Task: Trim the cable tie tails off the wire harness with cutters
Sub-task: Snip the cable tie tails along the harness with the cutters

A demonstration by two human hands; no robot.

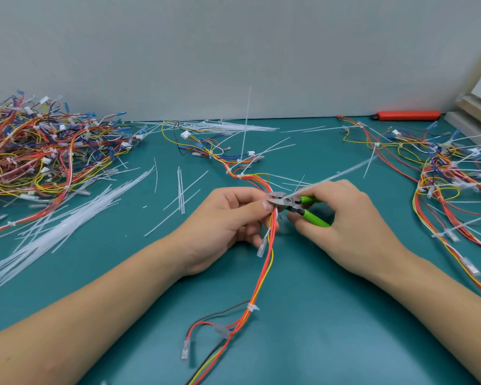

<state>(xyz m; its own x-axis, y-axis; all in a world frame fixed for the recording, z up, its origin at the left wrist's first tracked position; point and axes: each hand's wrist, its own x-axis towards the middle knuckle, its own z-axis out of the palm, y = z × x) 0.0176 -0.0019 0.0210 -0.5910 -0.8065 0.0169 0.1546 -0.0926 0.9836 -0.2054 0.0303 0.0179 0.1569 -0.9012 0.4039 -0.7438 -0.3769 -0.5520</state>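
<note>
Teal work mat (pixel 317 315) underfoot of everything; plain grey-white wall (pixel 233 51) behind, evenly lit. Pale stepped moulding (pixel 472 115) at far right.

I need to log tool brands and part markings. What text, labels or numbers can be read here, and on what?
No readable text anywhere.
Cutters: small dark marks near the pivot, too blurred to read.
Red tool by the wall: no visible lettering.

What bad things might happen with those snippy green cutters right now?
The cutters have their blades right against the wire harness, so they might nick a wire instead of the cable tie tail. The left hand has a thumb beside the blades and might get pinched. The cut tail may fly off.
</note>
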